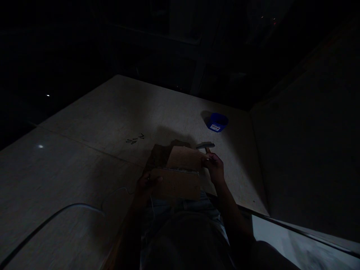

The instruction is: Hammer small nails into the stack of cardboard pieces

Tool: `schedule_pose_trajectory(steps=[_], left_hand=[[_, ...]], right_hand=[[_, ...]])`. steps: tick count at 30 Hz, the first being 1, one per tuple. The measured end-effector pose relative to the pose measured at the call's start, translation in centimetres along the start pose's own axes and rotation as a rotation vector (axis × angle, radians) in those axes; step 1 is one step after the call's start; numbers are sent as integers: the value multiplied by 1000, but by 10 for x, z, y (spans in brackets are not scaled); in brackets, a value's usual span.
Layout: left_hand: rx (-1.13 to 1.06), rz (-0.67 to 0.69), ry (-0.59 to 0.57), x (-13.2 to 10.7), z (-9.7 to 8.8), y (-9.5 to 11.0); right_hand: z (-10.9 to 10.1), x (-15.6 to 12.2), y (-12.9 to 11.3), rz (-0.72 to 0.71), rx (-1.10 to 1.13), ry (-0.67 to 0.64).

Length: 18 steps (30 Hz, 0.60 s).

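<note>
My left hand [144,186] is closed on the left end of a flat brown board [176,185], its thumb over the face. My right hand [216,167] pinches the right edge of a second brown board [185,157], just beyond the first. Whether the two boards are joined I cannot tell in the dim light. A dark brown piece [159,155] shows behind them on the tabletop. Past my right fingers is a hammer [205,145], its head visible and most of its handle hidden behind the hand.
Several dark nails or screws [135,140] lie loose on the pale table [92,112]. A blue plastic container [218,122] with a white label stands at the far right. A cable [56,215] crosses the left side. A dark panel [303,150] rises along the right edge.
</note>
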<state>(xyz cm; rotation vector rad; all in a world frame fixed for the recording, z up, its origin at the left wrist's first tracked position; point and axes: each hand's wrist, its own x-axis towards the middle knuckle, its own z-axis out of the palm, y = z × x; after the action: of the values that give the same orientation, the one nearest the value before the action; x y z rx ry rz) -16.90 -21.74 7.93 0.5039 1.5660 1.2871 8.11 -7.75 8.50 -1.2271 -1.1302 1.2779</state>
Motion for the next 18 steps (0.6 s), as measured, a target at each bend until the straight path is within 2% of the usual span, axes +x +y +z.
schedule_pose_trajectory(steps=[5, 9, 18], left_hand=[[54, -42, -35, 2, -8, 0], [44, -97, -95, 0, -17, 3], [-61, -95, -162, -9, -24, 0]], right_hand=[[-6, -5, -3, -215, -137, 40], [-7, -5, -7, -345, -53, 60], [-3, -5, -3, -443, 165, 32]])
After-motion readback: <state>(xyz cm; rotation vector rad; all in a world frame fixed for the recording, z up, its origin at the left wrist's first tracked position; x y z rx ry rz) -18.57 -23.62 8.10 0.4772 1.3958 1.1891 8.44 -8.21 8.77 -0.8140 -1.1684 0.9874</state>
